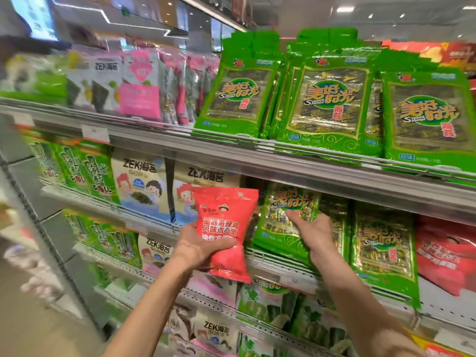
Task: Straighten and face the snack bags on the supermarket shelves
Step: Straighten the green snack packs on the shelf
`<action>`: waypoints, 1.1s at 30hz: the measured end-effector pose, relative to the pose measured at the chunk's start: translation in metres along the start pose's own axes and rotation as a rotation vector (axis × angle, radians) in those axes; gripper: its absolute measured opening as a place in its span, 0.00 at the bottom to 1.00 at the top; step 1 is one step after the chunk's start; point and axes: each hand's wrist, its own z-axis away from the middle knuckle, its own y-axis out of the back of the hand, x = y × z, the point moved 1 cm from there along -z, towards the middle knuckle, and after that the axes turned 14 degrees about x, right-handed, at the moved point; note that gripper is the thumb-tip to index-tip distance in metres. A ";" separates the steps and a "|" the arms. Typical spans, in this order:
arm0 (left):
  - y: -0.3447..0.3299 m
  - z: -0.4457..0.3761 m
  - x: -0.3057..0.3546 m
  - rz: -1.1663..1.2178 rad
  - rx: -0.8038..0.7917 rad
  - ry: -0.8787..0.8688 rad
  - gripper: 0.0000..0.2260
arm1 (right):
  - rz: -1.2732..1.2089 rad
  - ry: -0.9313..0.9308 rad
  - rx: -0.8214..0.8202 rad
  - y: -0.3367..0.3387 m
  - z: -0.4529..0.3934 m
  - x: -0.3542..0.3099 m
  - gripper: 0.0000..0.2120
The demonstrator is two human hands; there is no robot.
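Forearms: two bare forearms reach up from the near bottom edge toward the middle shelf.
Left hand (198,247): grips a red snack bag (226,228) round its lower half, thumb across the front, fingers curled behind; the bag stands nearly upright, printed face toward the camera, held out in front of the shelf rather than resting on it.
Right hand (313,234): fingers spread and fairly straight, laid against the front of a green seaweed bag (280,220) on the middle shelf; thumb at the bag's lower right. It presses the bag and does not close round it.
Green seaweed bag: leans back and a little leftward, just right of the red snack bag, its lower edge at the shelf lip.
Middle shelf (270,264): left of the hands stand white ZEK seaweed bags (140,186); right of the pressed bag stands another green seaweed pack (381,243), then red bags (443,253) at the far right.
Upper shelf (231,150): three fronts of large green seaweed packs (332,99) face outward on the right; pink and white bags (139,94) stand on the left, blurred.
Lower shelf: more ZEK bags (216,331) and green packs (268,302), partly hidden by the forearms.
Far left: aisle floor and shelf end, too blurred to read.
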 end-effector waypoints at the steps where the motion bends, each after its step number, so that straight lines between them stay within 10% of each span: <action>1: 0.013 0.002 -0.001 0.004 0.028 0.002 0.20 | -0.007 -0.008 -0.026 -0.013 0.001 -0.001 0.51; 16: 0.108 0.043 -0.032 0.026 0.216 0.040 0.17 | 0.152 -0.071 -0.119 -0.062 0.010 0.021 0.48; 25: 0.069 0.046 -0.021 0.042 0.159 0.014 0.19 | 0.755 0.331 -0.005 -0.038 0.025 0.002 0.20; 33: -0.030 0.049 -0.005 0.026 0.025 -0.101 0.16 | 0.135 0.112 0.061 0.085 0.013 0.036 0.10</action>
